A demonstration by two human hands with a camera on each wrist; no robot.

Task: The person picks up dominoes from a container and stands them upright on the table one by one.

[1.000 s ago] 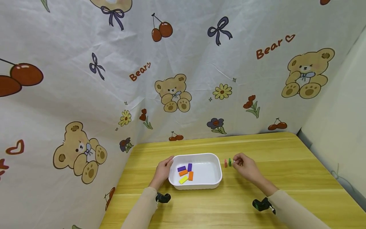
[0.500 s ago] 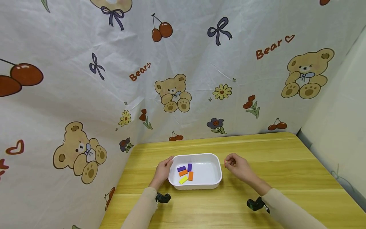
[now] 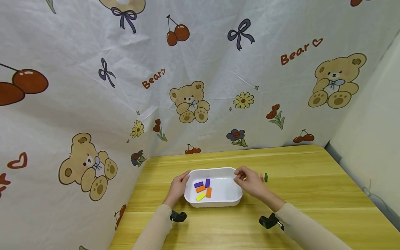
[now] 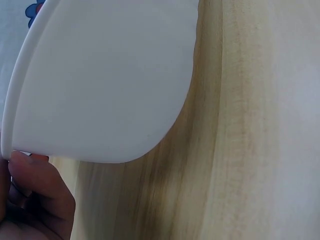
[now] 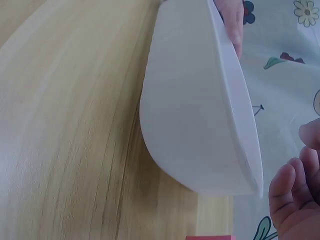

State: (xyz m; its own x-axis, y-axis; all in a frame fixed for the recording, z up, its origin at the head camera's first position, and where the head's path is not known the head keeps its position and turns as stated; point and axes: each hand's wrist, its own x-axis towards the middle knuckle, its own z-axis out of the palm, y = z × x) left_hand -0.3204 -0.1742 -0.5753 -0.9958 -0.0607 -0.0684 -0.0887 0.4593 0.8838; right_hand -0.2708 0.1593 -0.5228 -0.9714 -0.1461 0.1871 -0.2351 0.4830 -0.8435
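My left hand grips the left side of a white plastic container; in the left wrist view the thumb lies against the rim corner. Inside, toward the left, lie two purple blocks, two orange blocks and a yellow block. Over the container's right rim hovers my right hand, thumb and fingertips apart, with nothing visible between them in the right wrist view. To its right a green block stands on edge beside a partly hidden pink block.
The wooden table extends around the container. Behind it hangs a white cloth printed with bears and flowers. A pale wall stands along the right side, with a thin cable near the table edge.
My right hand has moved left, from beside the small blocks to above the container's right rim. Pink and green blocks now show right of it. My left hand and the container stay put.
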